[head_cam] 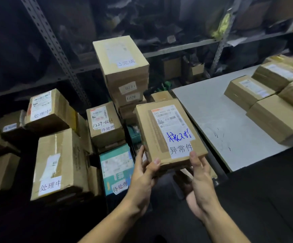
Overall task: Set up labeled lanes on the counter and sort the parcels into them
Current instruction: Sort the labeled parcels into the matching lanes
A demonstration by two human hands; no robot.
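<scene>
Parcel (168,135) w/ white tag 异常件 (180,149) and blue scribble is held up in both hands, over the gap btwn the box pile on the left and the grey counter (217,123) on the right. Near edge tilts down toward the person, label side up.

Left hand (142,179): thumb hooked over the near-left corner of the top face, fingers curled under the left side, gripping. Right hand (199,183): thumb on the near edge just below the tag, fingers under the box, mostly hidden; reads as a grip too. Parcel's far-right corner overlaps the counter's left edge in view; can't tell if it touches.

Counter: bare grey patch nearest the parcel, a few pen marks on it. Group of brown boxes (271,106) at its far-right end, packed touching each other, well apart from the held one.

Left side: tall stack (124,71) just behind the parcel, top box tagged 已完成. Small box tagged 待处理 (105,123) beside it, teal box (116,169) w/ same tag just left of the left hand. Further left, two boxes tagged 处理中 (58,165), (47,109). Metal shelving (54,46) behind, dark, contents unclear.
</scene>
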